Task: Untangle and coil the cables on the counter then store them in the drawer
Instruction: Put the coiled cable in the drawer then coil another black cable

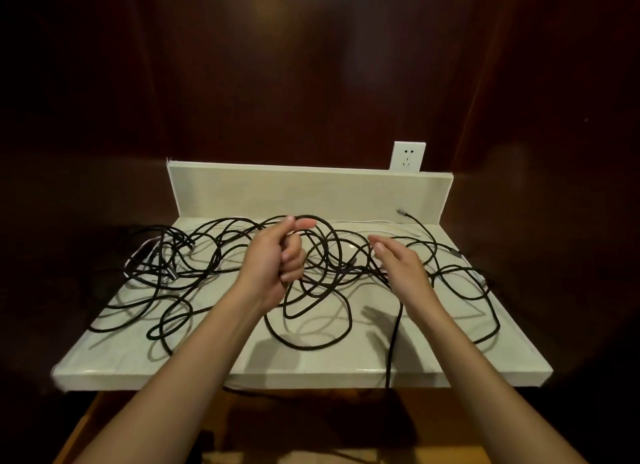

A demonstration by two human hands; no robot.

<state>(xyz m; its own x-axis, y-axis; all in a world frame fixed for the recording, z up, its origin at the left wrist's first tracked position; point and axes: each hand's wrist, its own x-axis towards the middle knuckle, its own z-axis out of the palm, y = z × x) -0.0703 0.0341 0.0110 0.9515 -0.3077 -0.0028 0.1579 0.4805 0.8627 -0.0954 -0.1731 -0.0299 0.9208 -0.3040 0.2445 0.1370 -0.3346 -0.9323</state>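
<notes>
Head view: a tangle of black cables (214, 256) sprawls across my pale tabletop (311, 363), from its left edge to its right edge, with one strand hanging over the front edge. My left hand (273, 259) hovers above the middle of the tabletop, its fingers (292, 256) curled and clamped on a raised loop of cable, thumb stretched along the top. My right hand (398, 263) hangs just beside it, toward the right edge, fingers straight and slightly apart, holding nothing, above the strands. A white wall socket (407, 156) sits behind the back right corner.
</notes>
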